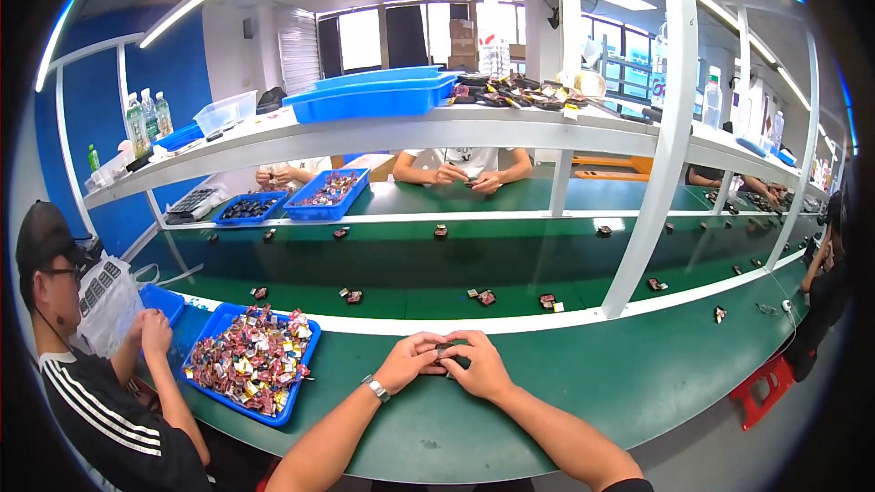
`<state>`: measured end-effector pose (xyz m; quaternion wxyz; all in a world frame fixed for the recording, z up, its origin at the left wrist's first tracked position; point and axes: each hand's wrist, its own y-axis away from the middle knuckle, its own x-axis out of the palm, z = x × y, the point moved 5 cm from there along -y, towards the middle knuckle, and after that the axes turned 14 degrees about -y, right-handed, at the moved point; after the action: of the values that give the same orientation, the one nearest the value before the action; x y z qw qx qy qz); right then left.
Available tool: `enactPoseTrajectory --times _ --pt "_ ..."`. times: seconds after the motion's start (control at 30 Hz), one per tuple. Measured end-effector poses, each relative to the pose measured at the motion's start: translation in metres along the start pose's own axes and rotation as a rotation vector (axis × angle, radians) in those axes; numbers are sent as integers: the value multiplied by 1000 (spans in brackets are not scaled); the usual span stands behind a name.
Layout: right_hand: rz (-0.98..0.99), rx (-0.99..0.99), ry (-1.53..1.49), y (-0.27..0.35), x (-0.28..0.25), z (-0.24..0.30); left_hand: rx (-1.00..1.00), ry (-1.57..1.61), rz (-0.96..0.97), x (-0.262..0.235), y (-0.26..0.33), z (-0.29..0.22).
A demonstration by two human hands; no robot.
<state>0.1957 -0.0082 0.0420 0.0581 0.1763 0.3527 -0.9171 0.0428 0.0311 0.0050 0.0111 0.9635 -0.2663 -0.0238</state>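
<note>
Over the green worktop [583, 383], my left hand [410, 364] and my right hand [478, 366] meet in front of me. Their fingers are closed together around a small dark piece [444, 351], mostly covered by the fingertips, so its exact kind is hidden. A wristwatch [375, 388] with a metal band sits on my left wrist. To the left of my hands stands a blue tray [282, 420], heaped with small red, yellow and white electronic-looking parts [246, 355].
Beyond a white rail [383, 322], small parts lie spaced along a green conveyor belt [401, 294]. A white post [643, 210] rises right of centre, carrying a shelf [510, 134] with blue trays [365, 102]. A co-worker [100, 374] sits at left; others work across and at right.
</note>
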Motion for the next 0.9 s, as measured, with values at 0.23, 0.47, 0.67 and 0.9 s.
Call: enactPoseTrajectory --times 0.23,0.47,0.67,0.9 --pt "-26 37 34 2 3 -7 38 -34 13 1 -1 -1" --pt "-11 37 7 2 5 -10 20 -35 0 -1 -2 2" --pt "-30 85 40 5 6 -12 30 -17 24 2 1 0" --pt "-38 78 6 4 6 -15 28 -11 10 -1 -1 1"
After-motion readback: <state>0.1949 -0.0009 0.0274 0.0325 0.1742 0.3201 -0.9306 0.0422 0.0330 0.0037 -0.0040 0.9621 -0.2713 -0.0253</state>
